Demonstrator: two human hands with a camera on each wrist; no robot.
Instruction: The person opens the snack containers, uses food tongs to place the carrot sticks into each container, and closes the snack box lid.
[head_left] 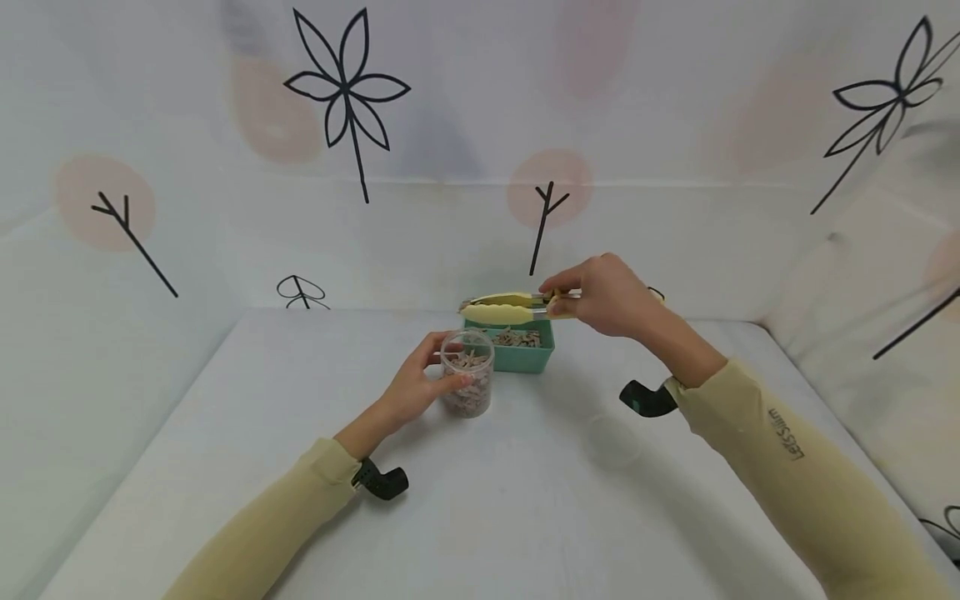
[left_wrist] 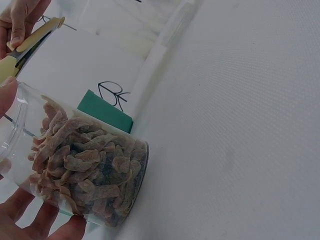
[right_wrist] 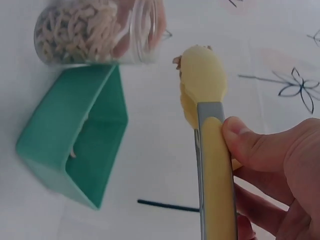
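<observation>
My left hand (head_left: 415, 385) grips a clear plastic jar (left_wrist: 25, 120) from its side. Brown dried strips (left_wrist: 85, 170) fill much of the jar, which stands uncapped on the table. In my right hand (head_left: 611, 292) is a pair of yellow tongs (head_left: 498, 314), held level above a green rectangular container (head_left: 517, 361). Bits of brown strip stick out between the tong heads in the right wrist view. More strips lie inside the green container, just behind and to the right of the jar.
A clear round lid (head_left: 611, 442) lies on the white table (head_left: 510, 517), right of the jar. Behind the table hangs a pale cloth (head_left: 450, 225) with flower and twig drawings. Similar cloth covers both sides.
</observation>
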